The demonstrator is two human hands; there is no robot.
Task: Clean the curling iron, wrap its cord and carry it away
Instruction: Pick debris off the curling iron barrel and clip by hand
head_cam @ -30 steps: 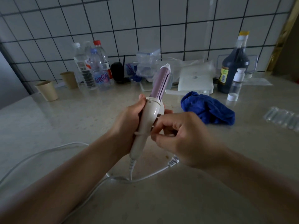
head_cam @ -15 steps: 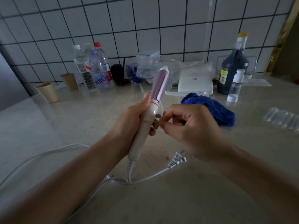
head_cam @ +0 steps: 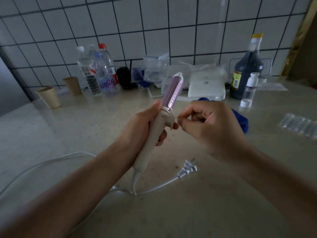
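Between the hands, the curling iron (head_cam: 159, 121) has been raised — left hand (head_cam: 137, 129) gripping its handle, right hand (head_cam: 209, 124) now pinching at the collar. Cord (head_cam: 51, 166) and plug (head_cam: 187, 169) lie unwrapped below; cleaning apparently continues.

One head-worn wide-angle view looks forward and down over the counter (head_cam: 223, 203), close above both forearms. The tiled wall (head_cam: 154, 23) fills the 12 o'clock edge, bending outward at the sides. The hands sit near frame centre; no second view overlaps it.
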